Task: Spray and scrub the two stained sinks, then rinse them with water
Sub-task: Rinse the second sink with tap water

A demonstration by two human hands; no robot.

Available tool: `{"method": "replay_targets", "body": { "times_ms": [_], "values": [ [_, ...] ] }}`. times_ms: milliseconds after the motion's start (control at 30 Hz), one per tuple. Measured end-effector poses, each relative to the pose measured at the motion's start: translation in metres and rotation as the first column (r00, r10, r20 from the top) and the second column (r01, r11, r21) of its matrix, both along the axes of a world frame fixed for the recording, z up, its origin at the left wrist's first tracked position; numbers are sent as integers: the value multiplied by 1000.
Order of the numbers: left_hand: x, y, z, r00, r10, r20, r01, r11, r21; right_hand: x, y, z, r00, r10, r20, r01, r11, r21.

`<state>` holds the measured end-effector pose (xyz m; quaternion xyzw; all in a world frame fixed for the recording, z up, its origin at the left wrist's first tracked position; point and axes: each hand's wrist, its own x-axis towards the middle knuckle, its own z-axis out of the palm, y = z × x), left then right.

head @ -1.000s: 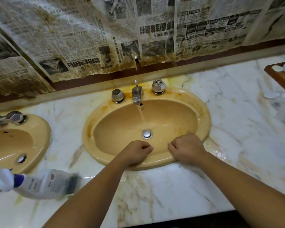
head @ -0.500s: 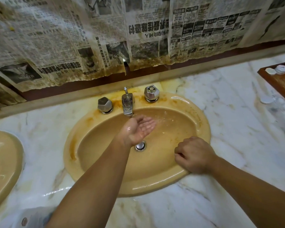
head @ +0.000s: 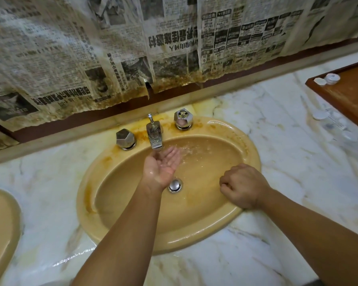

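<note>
The left hand [head: 162, 166] lies palm up just under the faucet spout [head: 154, 136], its grip open and fingers loosely cupped, wet. Water [head: 196, 150] splashes off it onto the far right wall of the yellow sink [head: 194, 242]. The right hand [head: 243, 186] rests on the sink's near right rim, its grip closed in a fist with nothing seen in it. Orange stains ring the faucet base and the two faceted knobs [head: 125, 139]. The drain [head: 175, 185] sits just near of the left wrist. The second sink [head: 0, 223] shows at the left edge of the marble tabletop [head: 277, 141].
</note>
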<state>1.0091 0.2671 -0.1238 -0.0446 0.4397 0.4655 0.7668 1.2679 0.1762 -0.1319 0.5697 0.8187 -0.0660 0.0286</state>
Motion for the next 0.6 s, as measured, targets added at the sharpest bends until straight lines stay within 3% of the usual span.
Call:
{"method": "replay_targets", "body": {
  "times_ms": [67,200,333,400,467,500,533,600],
  "values": [
    [2,2,2,999,21,-28,-22,999,-36,1,1,-2,1000,-7,5,7,1000,8],
    [14,3,9,995,-96,-7,97,995,31,1,1,-7,999,-29,-23,30,999,38],
    [17,3,12,999,22,-23,-23,1000,-7,-1,-3,-12,997,-52,-49,58,989,136],
    [21,-7,14,987,-160,13,159,987,35,-2,-8,-17,993,-90,-78,102,982,160],
    [25,-22,13,875,-474,-93,476,879,-1,-2,-18,-21,986,-113,-125,136,971,196],
    [24,-26,10,821,-552,-150,552,833,-43,-3,-23,-22,983,-111,-145,140,967,210],
    [21,-26,5,810,-551,-199,546,833,-85,-3,-27,-22,981,-106,-160,140,966,215],
    [11,-14,-5,926,-307,-220,290,951,-108,-4,-32,-23,981,-91,-170,125,971,203]
  ]
}}
